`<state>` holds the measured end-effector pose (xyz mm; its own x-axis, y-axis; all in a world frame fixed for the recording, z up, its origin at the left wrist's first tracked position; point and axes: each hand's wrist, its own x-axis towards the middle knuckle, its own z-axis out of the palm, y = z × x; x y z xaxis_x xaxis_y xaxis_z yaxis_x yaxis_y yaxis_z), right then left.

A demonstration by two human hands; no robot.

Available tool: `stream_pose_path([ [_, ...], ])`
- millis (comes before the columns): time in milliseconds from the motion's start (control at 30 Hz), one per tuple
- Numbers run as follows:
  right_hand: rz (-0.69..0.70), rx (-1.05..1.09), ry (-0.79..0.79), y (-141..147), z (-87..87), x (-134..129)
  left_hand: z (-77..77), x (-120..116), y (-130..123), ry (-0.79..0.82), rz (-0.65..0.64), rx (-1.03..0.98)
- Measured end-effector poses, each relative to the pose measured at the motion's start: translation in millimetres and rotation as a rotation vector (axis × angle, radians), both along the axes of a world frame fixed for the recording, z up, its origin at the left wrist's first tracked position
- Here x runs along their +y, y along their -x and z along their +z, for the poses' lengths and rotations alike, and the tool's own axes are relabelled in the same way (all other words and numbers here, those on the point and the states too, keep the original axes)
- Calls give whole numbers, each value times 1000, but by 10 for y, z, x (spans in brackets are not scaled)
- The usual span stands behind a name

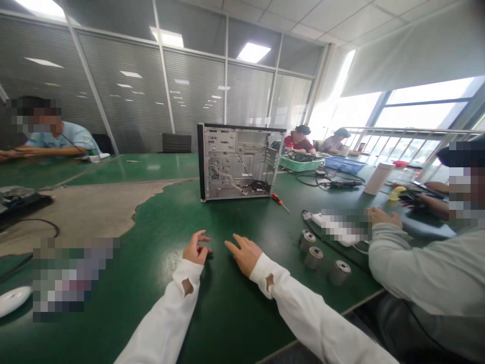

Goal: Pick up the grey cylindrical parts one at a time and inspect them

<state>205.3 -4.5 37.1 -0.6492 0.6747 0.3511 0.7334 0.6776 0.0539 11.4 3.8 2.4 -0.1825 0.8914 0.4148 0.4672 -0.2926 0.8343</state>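
My left hand (196, 247) hovers over or rests on the green table (166, 207), fingers apart and nothing in them. Beside it, my right hand (244, 252) is also empty, its fingers stretched forward. Beyond both hands stands a computer case (238, 162) with its side panel off, upright on the table. Cables (227, 177) and a dark part (260, 185) lie inside its metal frame. A screwdriver (279, 201) with an orange and black handle lies at the case's lower right corner. Neither hand touches the case.
Several metal cylinders (313, 257) stand to the right, near a white power strip (329, 222). A person's sleeve (417, 268) reaches in at the right. Green (301, 163) and blue baskets (344, 164) stand farther back. At left lie a brown sheet (102, 202) and a white mouse (14, 300).
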Motion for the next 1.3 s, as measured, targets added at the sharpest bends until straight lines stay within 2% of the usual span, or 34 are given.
stream_pose_path([
  [67,-3,-73,-7,148,-76,212,0,-10,-2,-10,-8,3],
  [133,26,-116,-5,196,-145,307,-4,-16,-3,-12,-14,16],
  [200,69,-108,-22,138,-179,268,-10,-16,-3,-16,-18,26],
  [267,96,-46,-67,-40,-161,121,-17,-13,1,-18,-19,30],
  [333,78,64,-133,-350,-94,-79,-23,-7,7,-11,-20,31],
  [400,6,199,-208,-779,-5,-275,-29,2,13,3,-28,29],
  [433,-61,257,-255,-1023,35,-358,-31,7,16,10,-31,30],
  [567,-508,355,-436,-1951,82,-556,-33,22,16,23,-35,37],
  [667,-612,282,-420,-2336,-1,-602,-31,25,17,21,-40,34],
  [800,-640,263,-380,-2407,-98,-618,-27,23,19,20,-31,34],
  [933,-643,288,-409,-2343,-93,-611,-10,11,4,21,-17,28],
  [1200,-549,268,-366,-2439,-163,-548,37,-28,-21,18,1,50],
  [1300,-474,235,-377,-2507,-198,-542,35,-28,-19,22,-7,45],
])
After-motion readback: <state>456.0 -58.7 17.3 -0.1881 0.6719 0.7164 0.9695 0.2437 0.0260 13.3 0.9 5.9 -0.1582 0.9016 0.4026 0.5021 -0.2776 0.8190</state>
